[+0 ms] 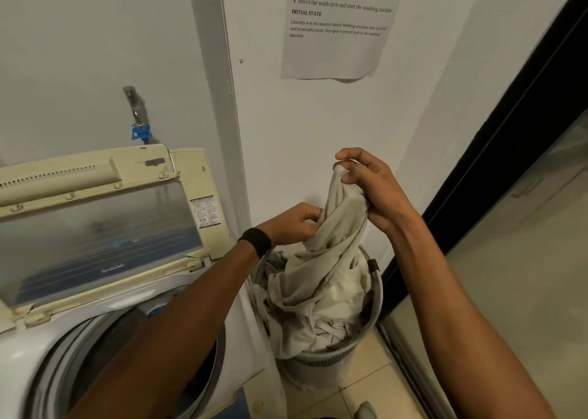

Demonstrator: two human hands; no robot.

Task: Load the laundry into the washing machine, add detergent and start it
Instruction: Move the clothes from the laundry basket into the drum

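Hanging beneath right hand [370,191], seemingly sheet [324,278]

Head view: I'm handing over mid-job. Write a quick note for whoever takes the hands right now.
Left hand: grips the beige cloth at its side.
Right hand: fingers pinch the cloth's top, held up above the basket; the cloth's lower part lies in the basket.
Washing machine: left of the basket, lid up, drum open and mostly hidden by the left arm.
Done: lid opened.
Left: move the laundry into the drum, add detergent (not in view), close the lid, start.
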